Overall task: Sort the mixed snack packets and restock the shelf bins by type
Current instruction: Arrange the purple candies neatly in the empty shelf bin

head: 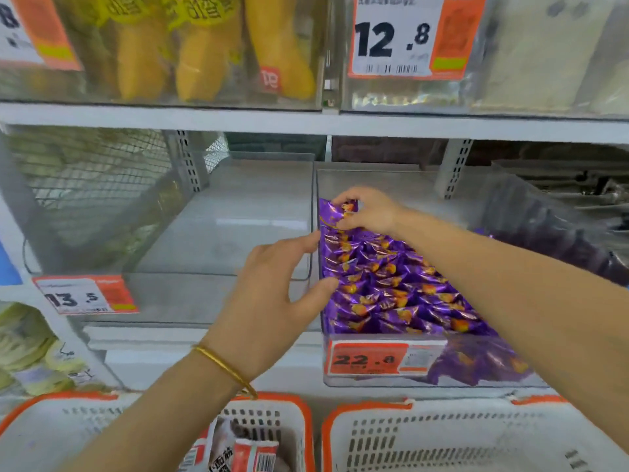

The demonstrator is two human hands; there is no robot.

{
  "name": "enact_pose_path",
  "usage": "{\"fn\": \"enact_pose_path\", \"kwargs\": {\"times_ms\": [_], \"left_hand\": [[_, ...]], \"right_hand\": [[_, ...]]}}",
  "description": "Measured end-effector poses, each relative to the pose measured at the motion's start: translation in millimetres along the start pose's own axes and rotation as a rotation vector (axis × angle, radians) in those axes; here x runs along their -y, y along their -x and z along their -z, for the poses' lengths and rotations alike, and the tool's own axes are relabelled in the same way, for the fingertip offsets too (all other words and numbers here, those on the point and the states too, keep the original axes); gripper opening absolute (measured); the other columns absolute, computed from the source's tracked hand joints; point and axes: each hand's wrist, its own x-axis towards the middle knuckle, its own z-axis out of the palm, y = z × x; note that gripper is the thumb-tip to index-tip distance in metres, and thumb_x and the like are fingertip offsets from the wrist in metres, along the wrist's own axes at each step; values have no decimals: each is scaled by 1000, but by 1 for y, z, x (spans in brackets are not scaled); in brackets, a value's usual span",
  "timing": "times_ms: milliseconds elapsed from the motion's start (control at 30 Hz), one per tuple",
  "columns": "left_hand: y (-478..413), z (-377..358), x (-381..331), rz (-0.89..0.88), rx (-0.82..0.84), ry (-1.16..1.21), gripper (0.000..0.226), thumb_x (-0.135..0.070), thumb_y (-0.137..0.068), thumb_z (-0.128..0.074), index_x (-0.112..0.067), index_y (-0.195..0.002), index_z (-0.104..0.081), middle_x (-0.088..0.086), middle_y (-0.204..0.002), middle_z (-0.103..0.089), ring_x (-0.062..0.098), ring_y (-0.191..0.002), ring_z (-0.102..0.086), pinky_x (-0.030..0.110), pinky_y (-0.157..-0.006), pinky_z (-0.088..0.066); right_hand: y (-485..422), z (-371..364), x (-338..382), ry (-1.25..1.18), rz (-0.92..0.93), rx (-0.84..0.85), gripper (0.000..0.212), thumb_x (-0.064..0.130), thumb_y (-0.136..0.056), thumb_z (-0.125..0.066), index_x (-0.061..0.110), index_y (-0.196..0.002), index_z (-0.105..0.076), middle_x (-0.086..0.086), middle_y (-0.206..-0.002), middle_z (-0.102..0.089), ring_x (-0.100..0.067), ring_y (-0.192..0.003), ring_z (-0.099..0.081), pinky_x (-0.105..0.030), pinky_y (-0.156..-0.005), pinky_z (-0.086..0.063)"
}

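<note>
A clear shelf bin (374,379) on the middle shelf is packed with several purple snack packets (391,284) in a tight row. My right hand (366,209) reaches in from the right and pinches the rearmost purple packet (335,212) at its top. My left hand (272,301), with a gold bangle on the wrist, rests with straight fingers against the left side of the packet row at the bin's wall. To the left stands an empty clear bin (218,287).
Two white baskets with orange rims sit below: the left basket (269,413) holds red-and-white packets (245,451), the right basket (476,434) shows no contents. Price tags read 22.8 (367,359), 13.5 (78,296) and 12.8 (391,39). Yellow packets (204,46) fill the upper bin.
</note>
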Motion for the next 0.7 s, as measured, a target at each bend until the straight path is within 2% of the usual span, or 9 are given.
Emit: {"fn": "enact_pose_path", "kwargs": {"times_ms": [133,233,300,400,467,533,633,700], "left_hand": [[1,-1,4,-21,-21,23,69,-63,-71,-42,-32,-132,-48,-22,-116,-52,-2,-110,-40,2,-90,-31],[0,-1,4,-31,-29,38,61,-61,-79,-53,-33,-132,-47,-30,-110,-47,-2,-109,-40,3,-90,-31],[-1,-2,3,-8,-7,62,54,-49,-82,-57,-36,-133,-45,-37,-108,-41,-2,-111,-39,6,-88,-32],[-2,-2,3,-8,1,75,54,-39,-81,-58,-37,-133,-44,-35,-109,-43,0,-113,-40,13,-89,-35],[-2,-2,3,-13,6,89,53,-39,-82,-58,-38,-133,-43,-29,-112,-47,2,-115,-41,18,-92,-36],[-1,-2,3,-24,12,102,49,-40,-82,-56,-49,-126,-38,-34,-110,-44,1,-114,-41,19,-92,-36],[-1,-2,1,-37,9,113,45,-38,-83,-57,-59,-112,-30,-42,-106,-37,0,-112,-40,15,-90,-35],[-1,-2,0,-35,8,123,43,-41,-81,-54,-59,-112,-30,-41,-109,-38,-1,-113,-40,13,-89,-35]], "right_hand": [[-12,-13,-22,142,36,-32,47,14,-80,-75,10,-123,-58,-9,-119,-60,-18,-103,-53,-16,-78,-35],[-11,-17,-31,283,93,-93,44,26,-79,-76,18,-119,-61,-6,-117,-59,-25,-113,-50,-32,-93,-41],[-9,-16,-30,405,93,-129,45,34,-79,-74,24,-121,-63,-5,-121,-49,-24,-117,-42,-36,-96,-40],[-8,-13,-26,420,77,-117,46,33,-83,-70,25,-128,-60,-7,-119,-43,-24,-111,-44,-32,-92,-39],[-9,-10,-24,317,103,-87,48,23,-84,-70,18,-130,-57,-11,-118,-46,-25,-108,-50,-23,-89,-35],[-9,-11,-23,290,121,-90,49,18,-84,-71,13,-130,-55,-11,-121,-51,-24,-110,-51,-20,-87,-34],[-9,-21,-25,393,147,-24,46,19,-86,-68,11,-129,-55,-12,-127,-48,-25,-116,-49,-19,-93,-32],[-8,-24,-24,470,141,-5,48,23,-88,-66,16,-133,-53,-10,-133,-40,-26,-118,-47,-28,-100,-38]]}}
